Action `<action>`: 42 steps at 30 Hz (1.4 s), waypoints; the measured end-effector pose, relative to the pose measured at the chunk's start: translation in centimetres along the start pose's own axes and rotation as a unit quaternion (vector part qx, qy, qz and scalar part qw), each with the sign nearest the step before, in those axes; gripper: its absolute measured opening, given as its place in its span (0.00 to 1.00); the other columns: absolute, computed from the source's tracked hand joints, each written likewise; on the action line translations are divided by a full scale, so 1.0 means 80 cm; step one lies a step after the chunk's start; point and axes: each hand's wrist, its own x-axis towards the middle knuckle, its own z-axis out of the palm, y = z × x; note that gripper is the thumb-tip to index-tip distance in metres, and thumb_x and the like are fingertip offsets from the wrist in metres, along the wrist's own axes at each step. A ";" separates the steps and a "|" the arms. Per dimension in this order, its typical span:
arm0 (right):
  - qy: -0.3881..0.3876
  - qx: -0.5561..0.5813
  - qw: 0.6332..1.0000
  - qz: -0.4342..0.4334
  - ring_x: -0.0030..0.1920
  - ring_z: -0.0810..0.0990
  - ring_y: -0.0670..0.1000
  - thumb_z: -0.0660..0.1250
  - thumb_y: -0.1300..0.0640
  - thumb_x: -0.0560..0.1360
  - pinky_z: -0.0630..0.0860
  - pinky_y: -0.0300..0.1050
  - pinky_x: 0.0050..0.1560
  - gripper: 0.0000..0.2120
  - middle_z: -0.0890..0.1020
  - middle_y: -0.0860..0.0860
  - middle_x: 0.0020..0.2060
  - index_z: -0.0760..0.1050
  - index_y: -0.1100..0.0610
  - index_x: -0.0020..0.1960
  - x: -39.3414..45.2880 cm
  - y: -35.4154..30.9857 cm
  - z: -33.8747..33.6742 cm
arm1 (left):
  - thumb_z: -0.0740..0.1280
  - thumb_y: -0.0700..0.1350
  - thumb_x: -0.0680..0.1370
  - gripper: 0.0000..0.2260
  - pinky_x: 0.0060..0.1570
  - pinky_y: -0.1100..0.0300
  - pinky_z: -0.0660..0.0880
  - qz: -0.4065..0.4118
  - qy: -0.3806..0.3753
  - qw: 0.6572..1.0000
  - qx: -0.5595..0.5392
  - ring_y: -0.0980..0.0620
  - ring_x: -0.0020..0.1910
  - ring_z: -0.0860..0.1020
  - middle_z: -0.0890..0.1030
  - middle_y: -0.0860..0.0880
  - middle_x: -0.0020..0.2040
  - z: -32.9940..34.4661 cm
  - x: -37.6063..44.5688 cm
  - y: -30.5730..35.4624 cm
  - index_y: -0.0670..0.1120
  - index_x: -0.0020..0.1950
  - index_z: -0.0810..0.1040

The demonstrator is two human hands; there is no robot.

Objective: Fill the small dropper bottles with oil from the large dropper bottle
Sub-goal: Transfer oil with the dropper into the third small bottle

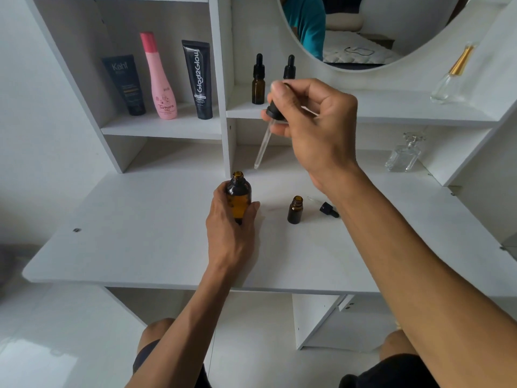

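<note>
My left hand [230,222] grips the large amber dropper bottle [238,196], which stands uncapped on the white desk [140,233]. My right hand [310,121] pinches the large dropper [268,130] by its black bulb and collar, with the glass tube tilted down-left and its tip just above and right of the bottle's mouth. A small amber bottle [295,210] stands open to the right, and its own small dropper cap [326,207] lies on the desk beside it. Two more small capped dropper bottles stand on the shelf, one [258,79] in full view, the other [289,67] partly behind my right hand.
On the left shelf stand a dark tube [126,85], a pink bottle [161,77] and a black tube [198,79]. A clear glass perfume bottle [404,154] sits at the back right of the desk, another [450,77] on the shelf above. A round mirror [363,29] hangs behind.
</note>
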 end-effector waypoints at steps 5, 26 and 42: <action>-0.026 0.014 1.000 -0.004 0.40 0.88 0.50 0.71 0.58 0.78 0.84 0.45 0.39 0.06 0.86 0.55 0.41 0.83 0.61 0.50 0.008 -0.004 0.024 | 0.72 0.48 0.79 0.24 0.50 0.67 0.68 -0.003 -0.001 1.000 -0.011 0.51 0.54 0.76 0.79 0.50 0.63 0.000 -0.001 0.000 0.50 0.73 0.68; -0.049 -0.014 0.999 0.002 0.40 0.88 0.50 0.71 0.57 0.78 0.84 0.45 0.39 0.06 0.86 0.54 0.41 0.83 0.60 0.50 0.004 0.014 0.040 | 0.72 0.48 0.79 0.25 0.53 0.62 0.69 -0.013 -0.008 1.000 -0.021 0.51 0.56 0.75 0.78 0.50 0.65 -0.001 -0.001 0.005 0.50 0.73 0.68; -0.096 -0.120 0.986 0.067 0.41 0.85 0.44 0.74 0.53 0.76 0.82 0.41 0.46 0.06 0.87 0.47 0.39 0.85 0.55 0.47 -0.048 0.079 0.041 | 0.71 0.46 0.79 0.22 0.56 0.55 0.77 -0.002 -0.004 0.999 -0.038 0.50 0.56 0.80 0.80 0.50 0.61 -0.003 -0.001 0.007 0.48 0.72 0.69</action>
